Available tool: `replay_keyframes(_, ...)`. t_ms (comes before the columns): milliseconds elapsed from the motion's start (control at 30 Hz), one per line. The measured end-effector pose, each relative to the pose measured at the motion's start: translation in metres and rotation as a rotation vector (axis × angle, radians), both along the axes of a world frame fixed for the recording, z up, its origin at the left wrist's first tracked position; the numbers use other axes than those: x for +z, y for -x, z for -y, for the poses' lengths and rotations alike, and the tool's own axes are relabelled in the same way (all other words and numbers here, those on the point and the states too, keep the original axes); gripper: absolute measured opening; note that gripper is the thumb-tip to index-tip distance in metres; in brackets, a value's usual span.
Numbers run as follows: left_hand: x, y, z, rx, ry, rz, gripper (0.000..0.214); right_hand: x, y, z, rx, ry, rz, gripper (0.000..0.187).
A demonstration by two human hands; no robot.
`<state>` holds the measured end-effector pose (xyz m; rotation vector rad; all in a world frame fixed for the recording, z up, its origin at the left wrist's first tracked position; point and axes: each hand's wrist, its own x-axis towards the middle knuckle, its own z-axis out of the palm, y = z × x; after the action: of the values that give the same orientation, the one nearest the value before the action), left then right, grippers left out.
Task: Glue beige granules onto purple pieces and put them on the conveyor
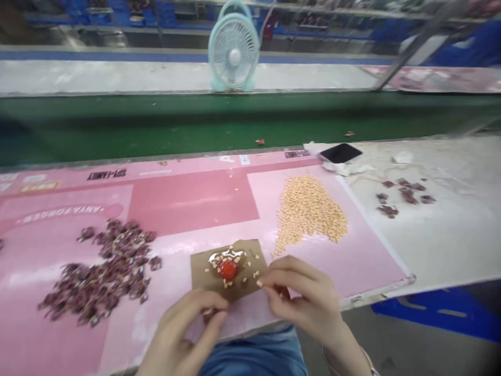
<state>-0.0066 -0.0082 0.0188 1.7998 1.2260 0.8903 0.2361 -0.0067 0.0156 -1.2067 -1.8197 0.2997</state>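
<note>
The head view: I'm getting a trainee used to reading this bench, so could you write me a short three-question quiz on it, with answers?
1. True or false: in the picture, the pile of dark purple pieces lies to the left of the brown card.
2. What colour is the round thing on the brown card? A) blue B) red C) green
3. Which of the person's hands is nearer to the pile of pale yellow pieces?

Key: 1. True. 2. B. 3. The right hand.
</note>
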Motion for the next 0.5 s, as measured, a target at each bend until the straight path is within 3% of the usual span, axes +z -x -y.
replay_keyframes(67, 0.003, -0.017, 0.002, -0.049, 0.037, 0.074, 0.011, 0.006, 0.022, 0.003, 0.043, -0.089, 0.041, 0.012)
replay_keyframes(167, 0.004, -0.026, 0.003, 0.003, 0.024, 0.146, 0.013, 0.008, 0.038, 0.007, 0.088, -0.181, 0.174, 0.013)
replay_keyframes(400, 0.001, -0.022, 0.011, 0.084, -0.002, 0.121, 0.013, 0.015, 0.033, 0.012, 0.257, -0.181, 0.425, 0.04)
replay_keyframes(500, -0.002, -0.022, 0.01, 0.086, 0.0, 0.09, 0.016, 0.014, 0.034, 0.014, 0.263, -0.169, 0.451, 0.04)
